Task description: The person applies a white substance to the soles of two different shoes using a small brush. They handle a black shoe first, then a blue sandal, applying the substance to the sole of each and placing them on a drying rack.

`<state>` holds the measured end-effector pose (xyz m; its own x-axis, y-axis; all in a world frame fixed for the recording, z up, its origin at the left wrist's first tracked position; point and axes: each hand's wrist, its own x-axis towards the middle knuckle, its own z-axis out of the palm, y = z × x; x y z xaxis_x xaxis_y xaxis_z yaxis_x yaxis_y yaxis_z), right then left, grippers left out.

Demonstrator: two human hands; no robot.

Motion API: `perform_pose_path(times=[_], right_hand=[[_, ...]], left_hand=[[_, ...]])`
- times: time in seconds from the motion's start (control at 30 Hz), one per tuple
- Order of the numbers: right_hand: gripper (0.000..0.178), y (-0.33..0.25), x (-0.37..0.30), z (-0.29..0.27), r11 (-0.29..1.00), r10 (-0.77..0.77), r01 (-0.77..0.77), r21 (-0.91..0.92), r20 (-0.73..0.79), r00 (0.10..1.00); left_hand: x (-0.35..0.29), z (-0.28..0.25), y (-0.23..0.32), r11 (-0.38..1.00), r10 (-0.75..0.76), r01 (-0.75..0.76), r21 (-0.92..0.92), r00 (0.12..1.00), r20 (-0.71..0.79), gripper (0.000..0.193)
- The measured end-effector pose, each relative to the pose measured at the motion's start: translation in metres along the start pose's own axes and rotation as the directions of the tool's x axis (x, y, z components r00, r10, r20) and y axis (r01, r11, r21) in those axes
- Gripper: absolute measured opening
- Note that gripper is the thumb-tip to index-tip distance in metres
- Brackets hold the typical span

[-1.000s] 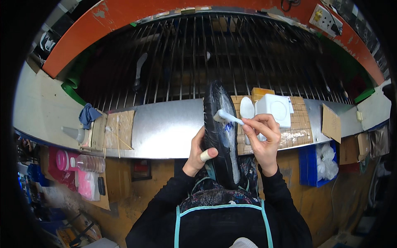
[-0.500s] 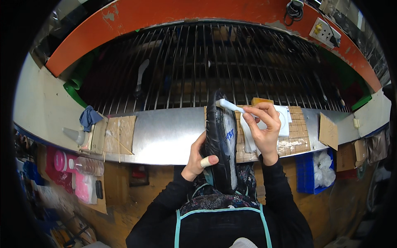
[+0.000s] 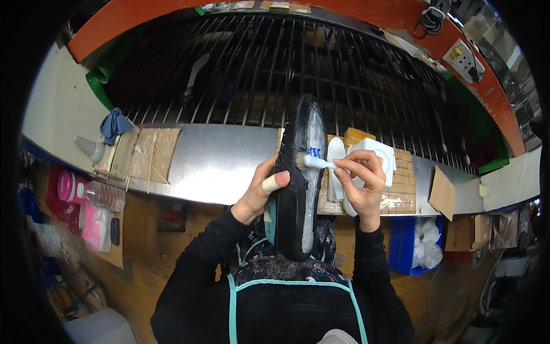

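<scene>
My left hand (image 3: pixel 260 189), its thumb wrapped with a pale band, grips a black shoe upper (image 3: pixel 291 200) from the left side. The shoe stands lengthwise before me with its underside turned to the right, showing a whitish strip and a blue mark. A teal part (image 3: pixel 269 222) shows beside it, below my left hand. In my right hand (image 3: pixel 366 180) is a white-handled brush (image 3: pixel 318 163), pinched between thumb and fingers. Its head touches the shoe's underside near mid-length, by the blue mark. A white box (image 3: pixel 382 153) with a round top is partly hidden behind my right hand.
Beyond the metal bench (image 3: pixel 217 166) lies a rack of metal rods (image 3: pixel 258 69). A cardboard mat (image 3: pixel 404 198) bears a yellow block (image 3: pixel 358 136) and a white sole-shaped piece (image 3: pixel 336 149). A blue crate (image 3: pixel 403 243) with plastic bags stands at right; a bottle (image 3: pixel 106 196) lies at left.
The brush has moved from the shoe's far end toward its middle. The shoe has turned slightly, showing more of the whitish strip. The whole view has shifted a little.
</scene>
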<state>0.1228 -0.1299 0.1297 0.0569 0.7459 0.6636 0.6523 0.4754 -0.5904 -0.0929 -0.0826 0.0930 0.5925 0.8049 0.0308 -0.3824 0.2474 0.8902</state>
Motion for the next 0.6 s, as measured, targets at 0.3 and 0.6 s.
perform_pose_path(times=[0.3,0.6], right_hand=[[0.023,-0.001,-0.015,-0.009,0.999,-0.021,0.023,-0.025,0.051,0.998],[0.017,0.010,-0.016,0.007,0.989,0.088,-0.082,0.122,-0.038,0.995]], left_hand=[[-0.001,-0.001,-0.003,0.996,0.006,-0.006,-0.088,1.000,0.011,0.078],[-0.002,0.000,-0.015,0.960,-0.081,0.067,-0.273,0.996,-0.040,0.078]])
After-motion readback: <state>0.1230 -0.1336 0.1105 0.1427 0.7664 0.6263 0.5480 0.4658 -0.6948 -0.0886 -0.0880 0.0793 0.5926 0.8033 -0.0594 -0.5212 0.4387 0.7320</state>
